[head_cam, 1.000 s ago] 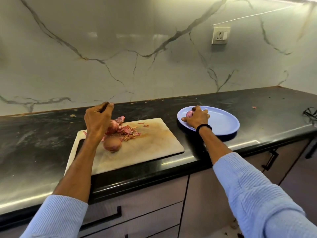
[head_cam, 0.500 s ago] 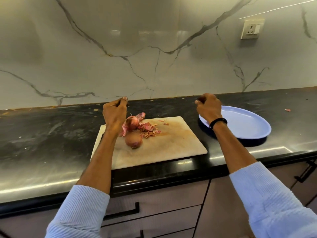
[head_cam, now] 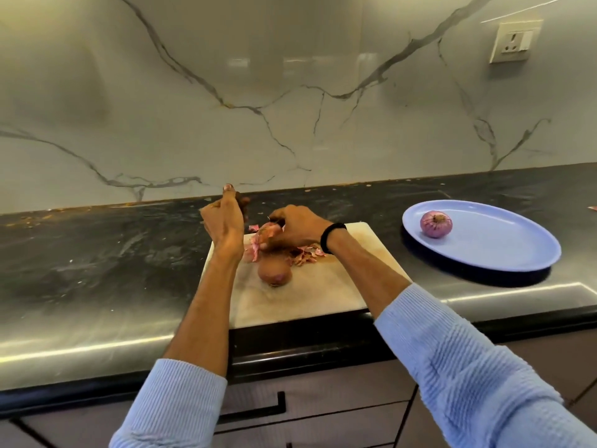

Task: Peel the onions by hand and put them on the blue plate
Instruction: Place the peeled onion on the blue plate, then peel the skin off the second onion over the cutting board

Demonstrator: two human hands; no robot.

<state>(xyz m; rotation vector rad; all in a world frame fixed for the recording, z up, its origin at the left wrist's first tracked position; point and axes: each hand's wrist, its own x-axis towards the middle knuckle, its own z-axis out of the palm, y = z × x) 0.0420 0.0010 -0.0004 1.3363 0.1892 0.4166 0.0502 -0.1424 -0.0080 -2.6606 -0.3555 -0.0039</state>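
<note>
The right fingers (head_cam: 284, 218) curl down over the held onion (head_cam: 267, 233) and grip it from above, at the far edge of the board (head_cam: 323, 286). The right hand (head_cam: 298, 231) is arched, palm down, with a black band (head_cam: 332, 237) on the wrist. The left hand (head_cam: 223, 224) is just beside it, raised, with its back to the camera. Its fingers are curled in and the thumb points up; whether they pinch anything cannot be told.

There are three onions. The held onion is round, with pink papery skin partly loose. The loose onion (head_cam: 274, 273) lies nearer on the board, brownish, smooth and unpeeled. The peeled onion (head_cam: 436, 224) is purple and glossy, and sits on the left part of the plate (head_cam: 517, 263).

One pile of peels (head_cam: 303, 255), thin dry pink flakes, lies on the board under the right wrist.

The board is one pale, stained rectangle with rounded corners. The plate is one blue, smooth oval, well right of the board. Both rest on the black, polished worktop (head_cam: 97, 253).

Both forearms reach forward, bare to the ribbed light-blue sleeves (head_cam: 468, 367).
</note>
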